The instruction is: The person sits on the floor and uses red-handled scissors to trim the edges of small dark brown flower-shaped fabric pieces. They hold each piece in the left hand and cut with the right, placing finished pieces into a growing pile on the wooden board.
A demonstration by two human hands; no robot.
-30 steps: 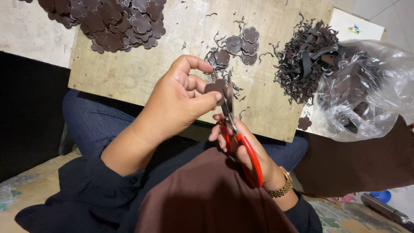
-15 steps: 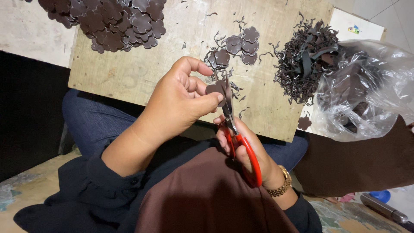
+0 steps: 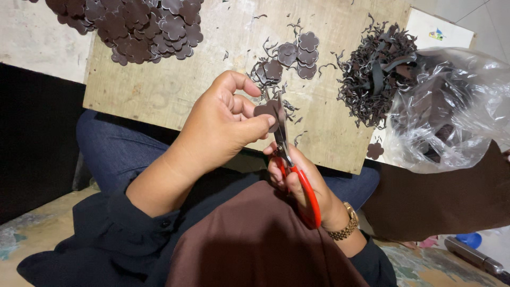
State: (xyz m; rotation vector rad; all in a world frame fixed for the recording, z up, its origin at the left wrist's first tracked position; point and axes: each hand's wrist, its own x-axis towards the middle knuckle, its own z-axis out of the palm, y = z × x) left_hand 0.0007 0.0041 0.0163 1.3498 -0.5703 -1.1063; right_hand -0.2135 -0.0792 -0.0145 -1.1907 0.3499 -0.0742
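Centre of frame: left hand (image 3: 223, 127) pinching a small dark brown flower-shaped piece (image 3: 267, 110) between thumb and curled fingers, closed firmly on it, held just above the near edge of the wooden board (image 3: 159, 90). Right hand (image 3: 300, 183) below and slightly right of it, fingers wrapped through the handles of red-handled scissors (image 3: 291, 167), blades pointing up the frame and touching the right edge of the piece; blades look nearly closed, though exact gap too small to tell. Upper left of frame: heap of finished brown flower cutouts (image 3: 133, 26) on the board. Upper centre: a smaller cluster of cutouts (image 3: 297, 53) with thin curled trimmings around it. Upper right: tangled pile of dark offcut strips (image 3: 372, 74), beside a clear plastic bag (image 3: 451, 111) holding more brown material. One stray cutout (image 3: 375, 151) lying off the board's right edge. Gold wristwatch (image 3: 345, 226) on the right wrist; brown cloth (image 3: 255, 244) across the lap, lower centre. To trim well here, judged from the grip: best to turn the piece with the left hand rather than swing the scissors, take short snips near the blade pivot for the tight scallops, keep fingertips behind the cut line, and let trimmings fall onto the board.
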